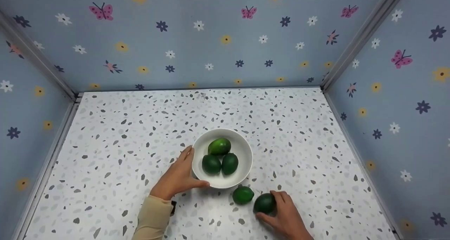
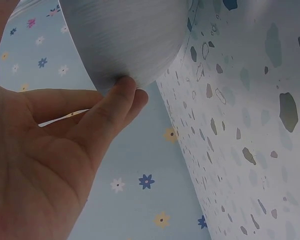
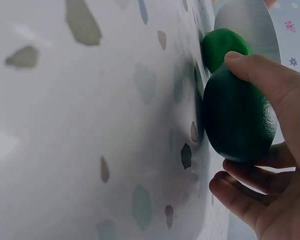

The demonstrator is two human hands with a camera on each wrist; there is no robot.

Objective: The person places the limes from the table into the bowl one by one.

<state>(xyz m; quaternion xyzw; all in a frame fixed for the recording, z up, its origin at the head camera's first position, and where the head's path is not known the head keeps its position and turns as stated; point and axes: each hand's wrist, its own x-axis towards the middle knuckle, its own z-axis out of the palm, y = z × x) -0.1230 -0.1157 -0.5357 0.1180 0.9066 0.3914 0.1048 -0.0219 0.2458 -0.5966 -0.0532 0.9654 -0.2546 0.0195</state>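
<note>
A white bowl (image 1: 246,162) stands near the middle of the table, with two dark green avocados (image 1: 230,163) and a brighter green fruit (image 1: 219,147) in it. My left hand (image 1: 179,178) grips the bowl's left side, fingers at the left rim and thumb at the near edge; the left wrist view shows the fingertips against its outer wall. To the right, my right hand (image 1: 286,215) holds another dark green avocado (image 3: 237,117) between thumb and fingers, right at the tabletop. A green lime (image 1: 243,195) lies between that avocado and the bowl.
The white speckled table (image 1: 116,138) extends around the bowl. Blue flowered panels (image 1: 211,29) with grey frame strips (image 1: 365,36) enclose it at the back and both sides.
</note>
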